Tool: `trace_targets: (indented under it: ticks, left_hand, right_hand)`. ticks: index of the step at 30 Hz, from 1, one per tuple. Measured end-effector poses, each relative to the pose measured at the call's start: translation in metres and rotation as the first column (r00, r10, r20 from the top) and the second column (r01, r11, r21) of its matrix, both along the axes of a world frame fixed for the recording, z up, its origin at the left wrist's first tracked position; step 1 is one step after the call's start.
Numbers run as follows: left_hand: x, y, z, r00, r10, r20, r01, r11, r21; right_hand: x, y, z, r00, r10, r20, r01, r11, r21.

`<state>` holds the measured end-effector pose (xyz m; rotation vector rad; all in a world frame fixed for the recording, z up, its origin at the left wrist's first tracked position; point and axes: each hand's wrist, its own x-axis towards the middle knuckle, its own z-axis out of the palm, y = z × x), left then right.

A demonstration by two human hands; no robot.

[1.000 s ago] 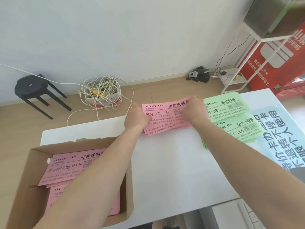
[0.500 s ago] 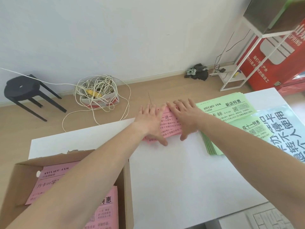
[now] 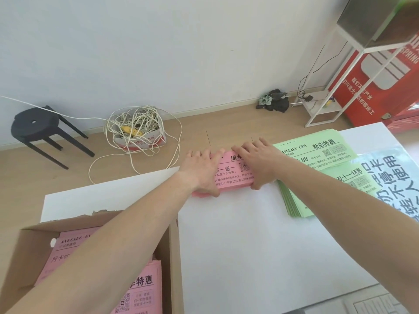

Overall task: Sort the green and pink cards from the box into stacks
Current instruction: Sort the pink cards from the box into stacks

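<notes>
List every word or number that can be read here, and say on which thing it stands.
"AVOCADO-GYM", "新店特惠", "88": upper light green paper card.
"双十一特惠": lower green card.
"买一送一": pink paper card on the white table.
"AVOCADO", "月卡": pink card in the brown cardboard box.
"SPRING": red panel.
Small print and QR codes: too small to read.

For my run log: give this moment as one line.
phase: tidying pink stack | left hand: flat on it | right hand: flat on it | green stacks: beside, right | box: holds pink cards
</notes>
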<state>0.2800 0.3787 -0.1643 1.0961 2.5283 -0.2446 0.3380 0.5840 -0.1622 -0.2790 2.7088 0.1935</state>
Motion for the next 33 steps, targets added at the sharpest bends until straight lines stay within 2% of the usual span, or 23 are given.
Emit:
trace_targets:
  ticks: [7,11,16,20,24,29,31,33]
  left_hand:
    - [0.004,0.0,-0.006,0.999,0.003,-0.036,-0.003,1.0,-0.023]
    - [0.008,-0.004,0.007,0.998,0.061,-0.001,-0.061,0.998,-0.004]
    - [0.03,-0.034,0.063,0.984,0.174,0.04,-0.179,0.971,0.156]
    - [0.067,-0.091,0.101,0.926,0.375,0.054,-0.371,0.868,0.331]
    - [0.108,-0.171,0.114,0.841,0.534,0.083,-0.522,0.762,0.384]
    - [0.148,-0.27,0.105,0.781,0.614,0.113,-0.618,0.733,0.285]
    - [0.154,-0.29,0.095,0.78,0.613,0.126,-0.624,0.747,0.229]
    - [0.16,-0.313,0.081,0.774,0.616,0.144,-0.633,0.751,0.188]
  right_hand:
    - [0.004,-0.005,0.001,0.999,-0.04,0.022,0.04,0.999,0.02]
    - [0.013,-0.012,0.013,0.989,-0.14,0.046,0.139,0.99,0.015]
    - [0.04,-0.042,0.052,0.961,-0.276,-0.036,0.268,0.953,-0.139]
    - [0.064,-0.089,0.084,0.95,-0.307,-0.055,0.276,0.908,-0.314]
    - [0.089,-0.149,0.105,0.964,-0.257,-0.072,0.192,0.854,-0.484]
    - [0.116,-0.235,0.103,0.986,-0.097,-0.136,0.013,0.857,-0.515]
    - [0.122,-0.257,0.093,0.995,-0.051,-0.086,0.001,0.865,-0.501]
    - [0.129,-0.285,0.078,0.999,-0.032,0.036,0.044,0.893,-0.449]
